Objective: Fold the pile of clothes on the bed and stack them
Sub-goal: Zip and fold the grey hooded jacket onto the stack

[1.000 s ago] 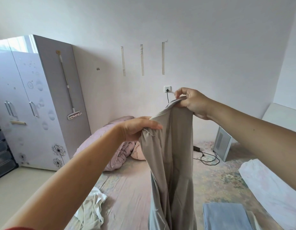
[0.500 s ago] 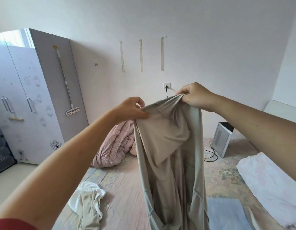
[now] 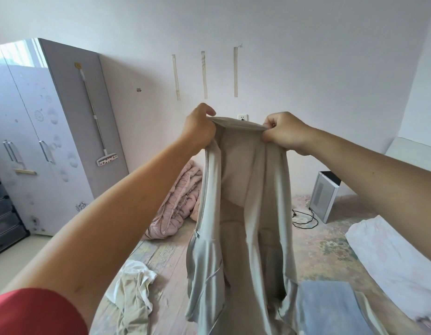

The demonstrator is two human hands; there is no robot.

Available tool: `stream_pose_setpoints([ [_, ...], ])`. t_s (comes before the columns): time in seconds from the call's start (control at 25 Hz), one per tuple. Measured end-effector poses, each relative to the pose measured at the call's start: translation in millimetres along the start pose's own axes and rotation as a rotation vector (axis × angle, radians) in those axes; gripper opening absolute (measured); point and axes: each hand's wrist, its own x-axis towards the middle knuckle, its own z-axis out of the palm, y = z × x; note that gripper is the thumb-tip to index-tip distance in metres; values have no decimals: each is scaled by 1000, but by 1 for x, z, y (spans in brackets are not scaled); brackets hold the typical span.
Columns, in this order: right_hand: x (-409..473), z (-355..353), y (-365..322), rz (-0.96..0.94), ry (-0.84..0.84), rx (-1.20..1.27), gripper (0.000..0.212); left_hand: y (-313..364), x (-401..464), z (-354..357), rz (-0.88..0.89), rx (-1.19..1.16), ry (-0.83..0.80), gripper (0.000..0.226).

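Note:
I hold a beige satin garment [image 3: 243,213] up in the air in front of me. My left hand [image 3: 198,128] pinches the left end of its top edge and my right hand [image 3: 283,131] pinches the right end, so the edge is stretched flat between them. The fabric hangs straight down over the bed [image 3: 166,259]. A crumpled cream and white garment [image 3: 134,286] lies on the bed at lower left. A folded blue cloth [image 3: 328,308] lies at lower right.
A rolled pink quilt [image 3: 175,206] sits at the head of the bed by the wall. A white pillow [image 3: 388,255] lies on the right. A white heater [image 3: 324,199] with a black cord stands behind it. A grey wardrobe [image 3: 40,136] is on the left.
Both hands have risen and moved apart, drawing the garment's top edge level and taut. My left hand has shifted from a bunched hold to the left corner. The view has tilted down.

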Motion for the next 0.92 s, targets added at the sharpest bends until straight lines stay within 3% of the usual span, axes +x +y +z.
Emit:
stream_pose_setpoints([
  [0.08,2,5,0,-6,163,36,23,6,2,5,-30,-59,2,48],
  [0.16,3,12,-2,8,207,127,20,13,-1,7,-25,-47,10,50],
  [0.28,1,16,-6,75,89,104,25,18,1,5,-1,-50,24,50],
  [0.44,-9,10,-8,29,10,-109,27,12,7,-3,15,-50,-120,54],
  [0.64,-33,22,-10,53,-561,523,12,14,2,-8,30,-369,-161,54],
  [0.72,-29,25,2,45,-473,584,22,13,1,-14,61,-469,-266,40],
  [0.8,-20,25,19,7,-216,468,19,13,4,-19,69,-442,-308,30],
  [0.84,-17,26,26,-20,-185,379,25,12,6,-22,64,-412,-301,30],
  [0.92,-17,32,39,-45,-351,261,38,14,7,-21,58,-370,-275,31],
])
